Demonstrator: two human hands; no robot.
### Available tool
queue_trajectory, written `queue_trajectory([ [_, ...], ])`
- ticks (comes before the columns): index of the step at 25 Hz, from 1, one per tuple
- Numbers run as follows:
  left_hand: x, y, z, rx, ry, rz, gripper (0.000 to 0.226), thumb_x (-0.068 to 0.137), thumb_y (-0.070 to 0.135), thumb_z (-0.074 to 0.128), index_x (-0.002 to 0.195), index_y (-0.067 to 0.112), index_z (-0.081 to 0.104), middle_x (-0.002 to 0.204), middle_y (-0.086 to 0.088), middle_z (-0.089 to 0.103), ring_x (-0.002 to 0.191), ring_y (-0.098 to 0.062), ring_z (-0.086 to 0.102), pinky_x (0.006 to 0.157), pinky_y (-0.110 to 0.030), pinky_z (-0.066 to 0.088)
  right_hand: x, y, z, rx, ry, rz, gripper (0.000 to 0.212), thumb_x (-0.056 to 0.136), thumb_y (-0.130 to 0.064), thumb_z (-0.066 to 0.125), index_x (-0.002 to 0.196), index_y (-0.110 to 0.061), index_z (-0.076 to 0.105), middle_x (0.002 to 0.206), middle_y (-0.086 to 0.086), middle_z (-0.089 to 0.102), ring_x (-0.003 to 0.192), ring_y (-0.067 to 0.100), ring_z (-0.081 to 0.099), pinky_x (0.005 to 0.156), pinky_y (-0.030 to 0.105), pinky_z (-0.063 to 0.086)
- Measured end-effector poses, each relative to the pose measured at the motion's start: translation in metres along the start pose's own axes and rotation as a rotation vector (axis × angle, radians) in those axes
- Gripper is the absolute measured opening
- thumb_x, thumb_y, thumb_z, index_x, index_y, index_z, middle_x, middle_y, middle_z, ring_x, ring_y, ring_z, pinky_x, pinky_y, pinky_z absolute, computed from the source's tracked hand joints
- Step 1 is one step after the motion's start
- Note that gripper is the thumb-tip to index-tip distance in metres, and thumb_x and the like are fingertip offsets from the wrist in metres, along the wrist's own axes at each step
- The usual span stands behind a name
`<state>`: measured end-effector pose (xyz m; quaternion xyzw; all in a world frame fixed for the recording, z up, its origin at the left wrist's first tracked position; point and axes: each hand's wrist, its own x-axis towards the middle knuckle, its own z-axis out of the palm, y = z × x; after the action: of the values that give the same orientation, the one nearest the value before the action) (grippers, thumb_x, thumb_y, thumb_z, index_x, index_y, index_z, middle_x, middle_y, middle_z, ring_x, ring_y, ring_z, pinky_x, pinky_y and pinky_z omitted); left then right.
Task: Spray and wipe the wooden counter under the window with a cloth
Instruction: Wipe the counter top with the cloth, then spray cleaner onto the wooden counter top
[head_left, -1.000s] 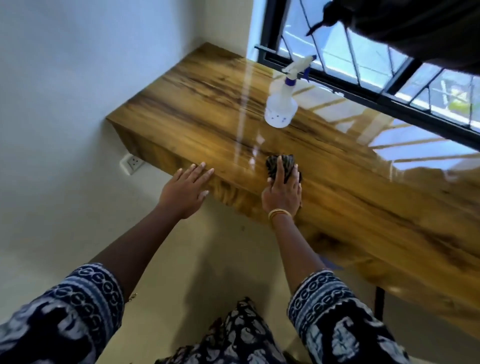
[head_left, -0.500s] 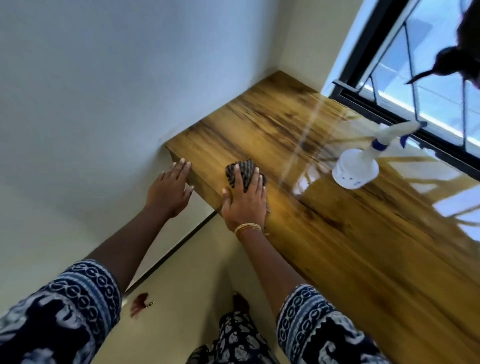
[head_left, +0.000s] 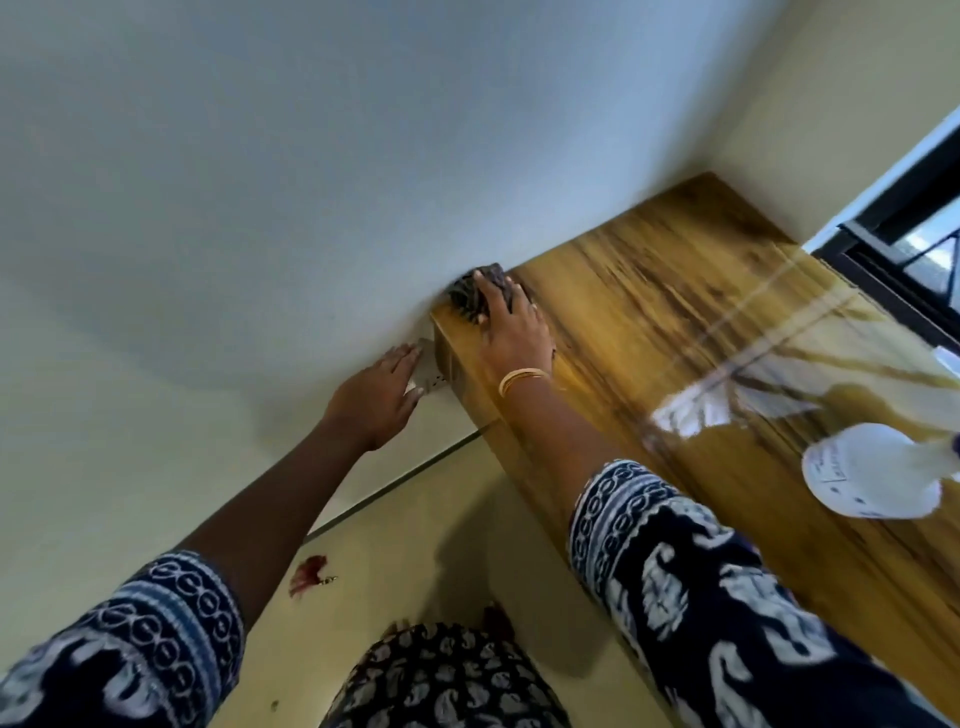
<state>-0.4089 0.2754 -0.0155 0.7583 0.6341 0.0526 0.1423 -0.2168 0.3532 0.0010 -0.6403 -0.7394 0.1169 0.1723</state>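
The glossy wooden counter (head_left: 675, 338) runs from the wall corner toward the window. My right hand (head_left: 511, 325) lies flat with straight fingers on a dark bunched cloth (head_left: 467, 296), pressing it onto the counter's near left corner by the wall. My left hand (head_left: 376, 397) hangs open below the counter's end, fingers straight, next to a wall socket (head_left: 428, 382). A white spray bottle (head_left: 878, 470) stands on the counter at the right edge of view, its nozzle cut off.
A black window frame (head_left: 893, 239) borders the counter's far side. White walls meet at the corner behind the counter. A small dark red object (head_left: 306, 574) lies on the pale floor below.
My right hand slid the cloth leftward along the counter's front edge to the corner at the wall. My left hand moved off the counter edge, down beside the socket. The view swung left.
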Motion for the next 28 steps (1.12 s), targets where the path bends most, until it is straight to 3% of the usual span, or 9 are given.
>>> queue_trajectory([
  [8,-0.006,-0.046,0.023,-0.224,-0.151,-0.056,0.05,0.1,0.034,0.042,0.144,0.012,0.039,0.143,-0.015,0.048,0.127,-0.034,0.049,0.1,-0.044,0.043,-0.031,-0.045,0.017,0.146,0.022,-0.128,0.055,0.093,-0.014,0.049,0.141,-0.037,0.042,0.145,0.007,0.047,0.128,0.032,0.048,0.102,0.046,0.046],
  [12,-0.006,-0.049,0.016,-0.42,-0.139,-0.097,0.036,0.1,0.022,0.045,0.131,0.008,0.055,0.129,-0.019,0.059,0.12,-0.034,0.054,0.097,-0.036,0.043,-0.055,-0.047,0.008,0.341,-0.034,-0.118,0.056,0.087,0.001,0.054,0.132,-0.031,0.057,0.136,0.002,0.057,0.122,0.024,0.054,0.099,0.041,0.049],
  [15,-0.002,-0.032,-0.004,-0.575,-0.051,-0.071,0.029,0.098,0.011,0.046,0.121,0.006,0.063,0.124,-0.015,0.063,0.117,-0.029,0.057,0.092,-0.026,0.04,-0.087,-0.046,-0.005,0.724,0.013,0.013,0.049,0.084,0.01,0.055,0.128,-0.012,0.062,0.127,0.009,0.063,0.118,0.022,0.057,0.1,0.037,0.049],
  [17,0.0,-0.011,-0.018,-0.637,-0.027,0.01,0.028,0.097,0.008,0.045,0.114,0.007,0.067,0.114,-0.012,0.068,0.107,-0.024,0.062,0.09,-0.024,0.044,-0.112,-0.038,-0.026,1.146,0.072,0.31,0.039,0.091,0.005,0.051,0.125,-0.011,0.06,0.116,0.012,0.065,0.101,0.024,0.064,0.082,0.034,0.057],
  [19,0.003,0.01,-0.031,-0.699,-0.027,0.072,0.027,0.096,0.007,0.044,0.106,0.011,0.069,0.099,-0.008,0.07,0.093,-0.02,0.066,0.087,-0.032,0.053,-0.134,-0.027,-0.048,1.675,0.085,0.636,0.033,0.099,-0.006,0.04,0.129,-0.01,0.053,0.103,0.017,0.063,0.066,0.021,0.066,0.053,0.029,0.054],
  [21,0.007,0.041,-0.039,-0.71,-0.048,0.141,0.027,0.095,0.009,0.044,0.102,0.016,0.069,0.088,-0.003,0.07,0.084,-0.02,0.067,0.08,-0.039,0.057,-0.158,-0.009,-0.068,1.978,0.155,0.757,0.041,0.102,-0.02,0.036,0.138,-0.003,0.045,0.093,0.019,0.064,0.051,0.021,0.062,0.045,0.026,0.051],
  [24,0.013,0.105,-0.048,-0.668,-0.091,0.251,0.028,0.095,0.008,0.043,0.103,0.016,0.069,0.084,0.001,0.07,0.078,-0.024,0.068,0.073,-0.043,0.057,-0.186,0.025,-0.098,2.189,0.316,0.648,0.049,0.092,-0.036,0.045,0.123,0.0,0.061,0.098,0.02,0.069,0.071,0.031,0.07,0.059,0.038,0.06],
  [26,0.014,0.154,-0.049,-0.652,-0.124,0.343,0.028,0.095,0.008,0.043,0.105,0.012,0.069,0.084,0.0,0.07,0.079,-0.022,0.068,0.075,-0.043,0.057,-0.202,0.053,-0.12,2.204,0.44,0.532,0.047,0.089,-0.04,0.047,0.108,-0.005,0.072,0.108,0.017,0.07,0.087,0.034,0.07,0.075,0.045,0.058],
  [28,0.018,0.2,-0.044,-0.663,-0.152,0.401,0.028,0.094,0.008,0.044,0.105,0.01,0.069,0.084,-0.004,0.072,0.078,-0.023,0.069,0.075,-0.043,0.057,-0.216,0.076,-0.139,2.211,0.526,0.454,0.046,0.094,-0.041,0.044,0.11,-0.009,0.073,0.114,0.015,0.068,0.096,0.033,0.068,0.085,0.048,0.054],
])
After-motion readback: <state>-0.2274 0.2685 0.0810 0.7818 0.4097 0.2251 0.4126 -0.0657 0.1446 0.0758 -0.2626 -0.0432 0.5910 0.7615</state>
